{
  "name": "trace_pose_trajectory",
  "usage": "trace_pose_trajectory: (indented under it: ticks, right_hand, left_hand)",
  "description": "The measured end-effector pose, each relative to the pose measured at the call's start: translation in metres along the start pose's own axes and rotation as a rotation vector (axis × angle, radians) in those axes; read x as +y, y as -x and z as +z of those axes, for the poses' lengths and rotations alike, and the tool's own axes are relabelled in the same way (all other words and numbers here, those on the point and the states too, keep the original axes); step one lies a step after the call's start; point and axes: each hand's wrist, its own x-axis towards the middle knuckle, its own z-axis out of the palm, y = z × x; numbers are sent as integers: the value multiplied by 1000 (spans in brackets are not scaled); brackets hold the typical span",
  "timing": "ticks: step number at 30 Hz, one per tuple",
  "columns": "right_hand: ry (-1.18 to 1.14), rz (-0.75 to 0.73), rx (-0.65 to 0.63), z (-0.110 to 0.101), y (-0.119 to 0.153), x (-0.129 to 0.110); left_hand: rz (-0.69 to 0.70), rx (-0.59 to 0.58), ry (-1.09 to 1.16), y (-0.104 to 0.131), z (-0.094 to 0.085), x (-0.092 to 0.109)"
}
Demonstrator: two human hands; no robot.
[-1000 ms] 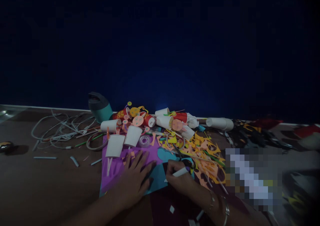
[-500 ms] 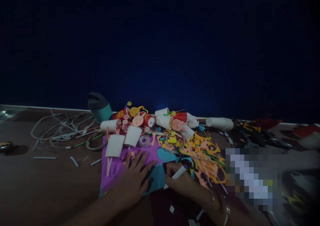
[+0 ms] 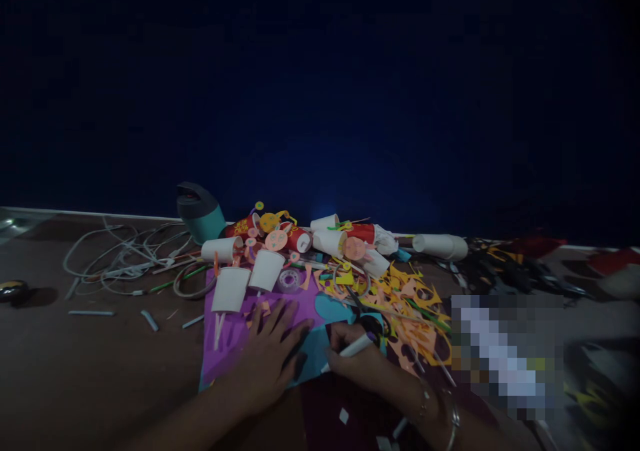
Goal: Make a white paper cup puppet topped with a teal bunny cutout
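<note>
My left hand point(image 3: 270, 358) lies flat with fingers spread, pressing on a purple sheet point(image 3: 220, 351) and a blue sheet point(image 3: 313, 354). In my right hand point(image 3: 353, 354) is a white marker point(image 3: 357, 346) with a purple end, its tip down at the blue sheet's front edge. Past my left fingertips rest two white paper cups point(image 3: 231, 290) with straws sticking out, and a roll of clear tape point(image 3: 289, 279). Dark scissors point(image 3: 370, 323) lie partly hidden just beyond my right hand.
Yellow and orange paper scraps point(image 3: 415, 304) heap up on the right. Decorated cups point(image 3: 300, 239) line the back, beside a teal bottle point(image 3: 203, 218) and white cables point(image 3: 125, 258). Stacked white cups point(image 3: 440, 246) lie at back right. A patch at right is pixelated.
The marker tip has slid slightly left along the blue sheet's edge, my right hand moving with it. My left hand stays in place.
</note>
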Motion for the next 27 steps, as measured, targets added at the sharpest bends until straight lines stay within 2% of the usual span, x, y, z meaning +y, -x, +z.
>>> trace_pose_trajectory:
  ticks: [5,17,27]
  right_hand:
    - [-5,17,-26,0,0,-2]
    - [-20,79,-38,1,-1,-1]
    - [-1,40,10,1,-1,-1]
  left_hand:
    - [-1,34,-5,0,1,1]
    - [23,35,-13,1,3,-1]
    - [19,18,12,2,4,-2]
